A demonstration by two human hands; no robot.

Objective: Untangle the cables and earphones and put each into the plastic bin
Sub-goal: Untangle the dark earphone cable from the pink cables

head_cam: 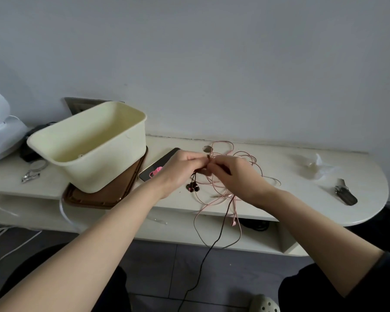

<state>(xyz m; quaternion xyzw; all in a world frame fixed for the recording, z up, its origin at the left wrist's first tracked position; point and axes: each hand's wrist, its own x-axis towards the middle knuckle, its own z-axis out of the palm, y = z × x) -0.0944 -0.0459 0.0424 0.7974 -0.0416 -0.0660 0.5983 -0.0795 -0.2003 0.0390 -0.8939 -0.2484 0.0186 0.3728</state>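
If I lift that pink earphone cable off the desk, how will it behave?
Probably floppy: the pink cable lies in loose loops and droops over the desk edge. Likely light, being so thin. It may drag the dark cable along, since they cross.

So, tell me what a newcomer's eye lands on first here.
The left hand and right hand meet at mid-table, pinching a tangle of cables, mostly pink, that spills over the table's front edge. To their left, a cream plastic bin sits tilted on a brown tray.
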